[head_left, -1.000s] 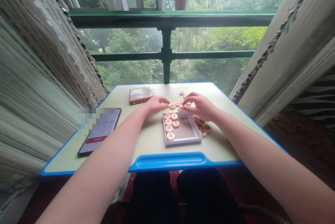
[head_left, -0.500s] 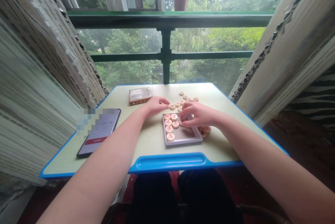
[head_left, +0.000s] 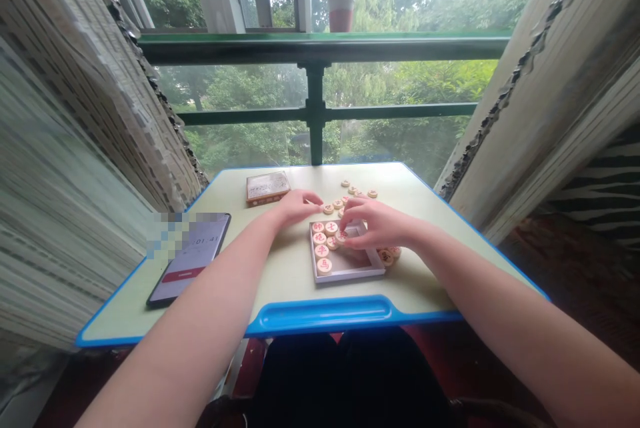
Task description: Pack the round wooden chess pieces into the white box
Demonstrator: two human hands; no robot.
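Note:
A shallow white box [head_left: 350, 276] holds several round Chinese chess pieces with red characters, set along its left side and far edge. Over the box, my right hand [head_left: 375, 225] pinches a Chinese chess piece [head_left: 341, 238] between thumb and fingers, slightly tilted above the piece beside it. My left hand [head_left: 299, 207] rests beyond the box's far left corner, its thumb and fingers apart and empty. Its fingertips are beside a loose piece [head_left: 328, 209]; whether they touch it I cannot tell.
More loose pieces [head_left: 373, 194] lie scattered beyond the box, and others [head_left: 387, 257] are heaped against its right side. A patterned box [head_left: 268, 187] stands at the far left, a phone [head_left: 187, 265] at the near left. The table [head_left: 280, 268] has a blue rim.
My right hand has shifted a little to the left within the box, carrying its piece closer to the placed ones. My left hand has stayed nearly still. The view has tilted slightly.

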